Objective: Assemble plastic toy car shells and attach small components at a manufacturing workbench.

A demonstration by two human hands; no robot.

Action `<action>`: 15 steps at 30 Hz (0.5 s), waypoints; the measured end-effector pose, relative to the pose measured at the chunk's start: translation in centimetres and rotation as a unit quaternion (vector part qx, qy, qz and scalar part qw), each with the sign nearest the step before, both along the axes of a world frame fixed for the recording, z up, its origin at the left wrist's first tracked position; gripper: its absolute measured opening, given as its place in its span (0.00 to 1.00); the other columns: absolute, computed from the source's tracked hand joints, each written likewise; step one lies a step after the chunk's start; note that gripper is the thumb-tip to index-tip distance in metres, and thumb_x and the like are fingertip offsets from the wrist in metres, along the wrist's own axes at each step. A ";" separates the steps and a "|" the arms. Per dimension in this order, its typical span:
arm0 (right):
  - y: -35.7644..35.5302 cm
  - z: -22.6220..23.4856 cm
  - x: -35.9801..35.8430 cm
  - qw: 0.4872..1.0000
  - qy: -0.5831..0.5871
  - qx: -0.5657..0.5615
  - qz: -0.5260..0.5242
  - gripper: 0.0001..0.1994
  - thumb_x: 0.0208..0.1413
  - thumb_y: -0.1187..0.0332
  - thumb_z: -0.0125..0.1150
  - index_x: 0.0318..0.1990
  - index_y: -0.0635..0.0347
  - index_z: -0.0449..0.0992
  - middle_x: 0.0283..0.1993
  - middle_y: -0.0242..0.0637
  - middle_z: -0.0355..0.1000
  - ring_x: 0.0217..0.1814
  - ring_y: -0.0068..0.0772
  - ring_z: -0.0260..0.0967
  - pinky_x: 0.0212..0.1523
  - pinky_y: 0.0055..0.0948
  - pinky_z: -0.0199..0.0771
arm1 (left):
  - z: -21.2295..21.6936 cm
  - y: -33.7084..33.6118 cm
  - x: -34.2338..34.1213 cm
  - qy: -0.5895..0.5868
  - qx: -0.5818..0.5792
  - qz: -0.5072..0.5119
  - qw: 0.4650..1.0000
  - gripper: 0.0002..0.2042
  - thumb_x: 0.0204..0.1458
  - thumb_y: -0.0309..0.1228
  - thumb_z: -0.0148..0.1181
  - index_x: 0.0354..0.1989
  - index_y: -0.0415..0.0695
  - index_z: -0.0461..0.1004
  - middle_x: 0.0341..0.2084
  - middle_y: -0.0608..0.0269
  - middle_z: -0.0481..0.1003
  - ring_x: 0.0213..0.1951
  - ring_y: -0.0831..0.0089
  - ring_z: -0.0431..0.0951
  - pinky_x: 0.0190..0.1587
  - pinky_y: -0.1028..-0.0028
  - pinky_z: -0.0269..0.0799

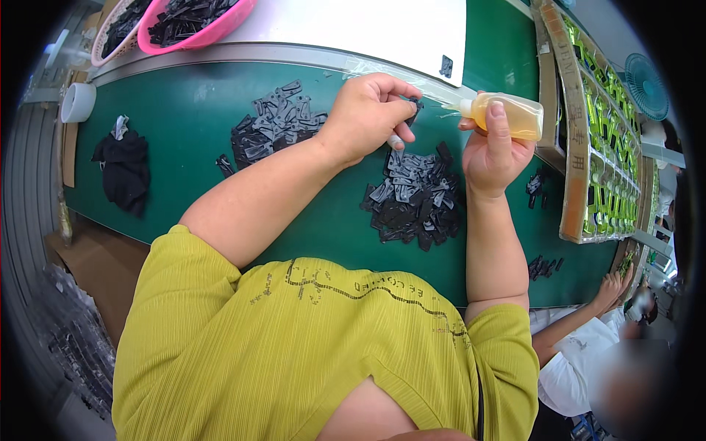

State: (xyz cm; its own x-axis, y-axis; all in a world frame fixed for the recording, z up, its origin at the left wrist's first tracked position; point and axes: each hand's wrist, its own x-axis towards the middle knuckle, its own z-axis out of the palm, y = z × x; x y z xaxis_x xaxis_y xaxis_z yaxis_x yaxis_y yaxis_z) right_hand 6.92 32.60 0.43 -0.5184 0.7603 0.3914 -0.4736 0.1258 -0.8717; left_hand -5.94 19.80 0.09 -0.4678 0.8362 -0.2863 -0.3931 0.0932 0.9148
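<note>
Gluing a small black part over the green table.
Left hand [365,117] pinches a black part [416,106] at its fingertips, other fingers curled in; right hand [491,151] grips a glue bottle [507,115], nozzle pointing at the part. Both above a pile [413,197] of black parts; second pile [273,127] to the left, pink basket [198,26] at the far edge.

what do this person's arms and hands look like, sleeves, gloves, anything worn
Both arms are bare from above the elbow down. The left hand and right hand wear no gloves, and no rings, watch or bracelet show. The short sleeves belong to a yellow-green ribbed top with a thin dark dotted line pattern and small print across it. The nails look short and unpainted.
</note>
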 end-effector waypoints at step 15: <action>-1.0 0.5 -0.4 0.996 -0.046 0.081 -0.004 0.08 0.54 0.76 0.65 0.38 0.67 0.71 0.32 0.40 0.75 0.27 0.28 0.74 0.27 0.23 0.77 | 0.2 -0.1 0.0 0.016 -0.010 -0.016 1.000 0.12 0.51 0.23 0.58 0.43 0.31 0.74 0.28 0.57 0.76 0.23 0.72 0.79 0.24 0.77 0.76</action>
